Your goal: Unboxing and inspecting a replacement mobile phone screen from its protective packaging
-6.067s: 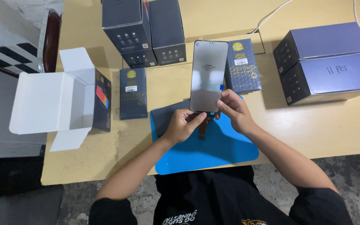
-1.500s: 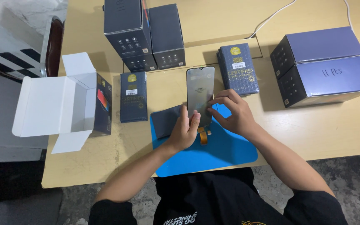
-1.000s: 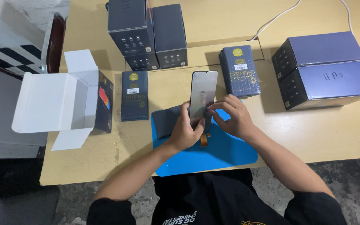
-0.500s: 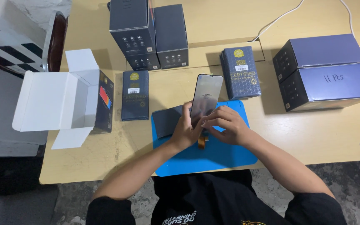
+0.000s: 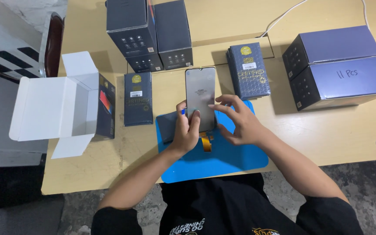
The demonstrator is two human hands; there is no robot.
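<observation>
Left hand grips phone screen by its lower edge, above blue mat on bench. Right hand open, fingers spread, just beside the screen, fingertips near touching.

Both bare forearms reach forward from a black-sleeved torso and converge at the middle. The left hand is raised with the wrist straight, its fingers curled upward and closed in a grip, thumb on the near left side. The right hand sits just beside it, palm turned left and down, fingers spread and loosely bent, the index tip extended toward the left hand, gripping nothing. The right elbow angles outward.
</observation>
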